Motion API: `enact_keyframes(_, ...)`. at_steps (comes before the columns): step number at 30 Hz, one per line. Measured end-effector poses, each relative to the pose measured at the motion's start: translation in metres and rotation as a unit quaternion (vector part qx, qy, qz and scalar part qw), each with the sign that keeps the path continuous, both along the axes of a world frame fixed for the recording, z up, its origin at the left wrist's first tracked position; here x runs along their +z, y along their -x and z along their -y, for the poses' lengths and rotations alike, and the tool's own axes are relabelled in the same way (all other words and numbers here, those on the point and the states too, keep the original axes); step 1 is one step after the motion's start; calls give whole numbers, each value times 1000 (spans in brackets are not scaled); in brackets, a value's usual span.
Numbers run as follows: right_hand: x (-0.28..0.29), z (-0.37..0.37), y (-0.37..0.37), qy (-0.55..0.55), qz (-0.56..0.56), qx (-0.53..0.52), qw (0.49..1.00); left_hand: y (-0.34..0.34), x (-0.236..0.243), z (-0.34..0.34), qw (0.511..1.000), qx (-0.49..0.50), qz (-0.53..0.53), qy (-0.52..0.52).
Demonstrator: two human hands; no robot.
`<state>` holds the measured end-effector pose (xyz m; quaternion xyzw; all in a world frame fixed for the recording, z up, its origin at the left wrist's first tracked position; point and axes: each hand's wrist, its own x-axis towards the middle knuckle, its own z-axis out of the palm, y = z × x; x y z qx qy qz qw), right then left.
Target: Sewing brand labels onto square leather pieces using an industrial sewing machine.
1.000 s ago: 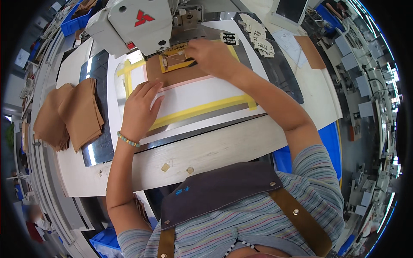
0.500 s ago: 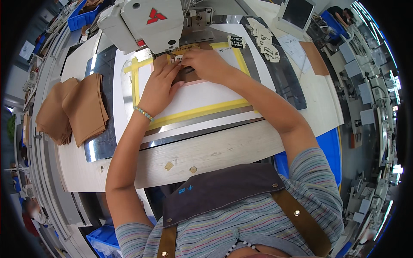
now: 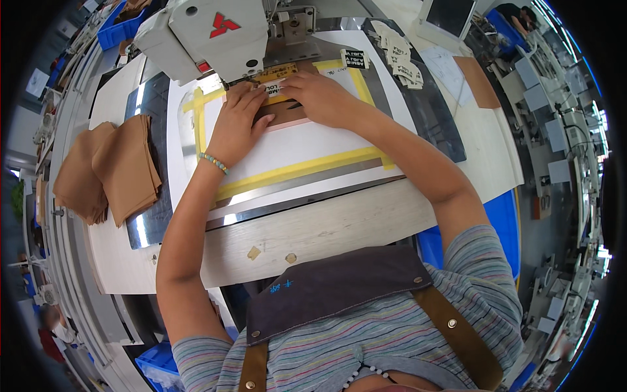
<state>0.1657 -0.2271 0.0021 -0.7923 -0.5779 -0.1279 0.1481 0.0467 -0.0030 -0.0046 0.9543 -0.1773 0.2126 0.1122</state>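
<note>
A small white label (image 3: 272, 87) with dark print lies on a brown piece of material (image 3: 287, 114) under the sewing machine's head (image 3: 219, 36). My left hand (image 3: 238, 124) rests on the brown piece at the label's left end, fingers stretched out and thumb apart. At the label's right end, my right hand (image 3: 320, 99) has its fingers bent together on the label's edge; its fingertips are partly hidden. The piece sits in a white template (image 3: 281, 153) bordered with yellow tape (image 3: 300, 171).
Two stacks of brown pieces (image 3: 127, 166) lie at the left. More labels (image 3: 400, 59) are piled at the far right, with a black label (image 3: 354, 59) near them. Behind stands a monitor (image 3: 447, 18). Blue bins (image 3: 503, 225) sit below the table.
My right hand's fingers have shifted slightly right and my left hand slightly left, so more of the label shows between them. The whole view has shifted a little.
</note>
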Motion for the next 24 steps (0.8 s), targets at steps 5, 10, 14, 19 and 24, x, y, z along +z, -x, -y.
enact_keyframes(5, -2, 0, -10, -25, -54, -13, 998, 4, 9, 5, 998, 22, -60, 21)
enact_keyframes(10, -14, -4, -9, -39, 22, 4, 999, 5, 7, 3, 1000, 0, -3, -1)
enact_keyframes(14, -20, -2, -7, -64, 81, -6, 995, 3, 2, 3, 1000, 15, 0, 3)
enact_keyframes(19, -6, -7, -13, 27, 32, -7, 999, 0, 4, 5, 999, 23, -36, 20)
enact_keyframes(24, -19, -15, -15, -52, -53, 59, 996, 4, 0, -11, 991, 5, -63, 118)
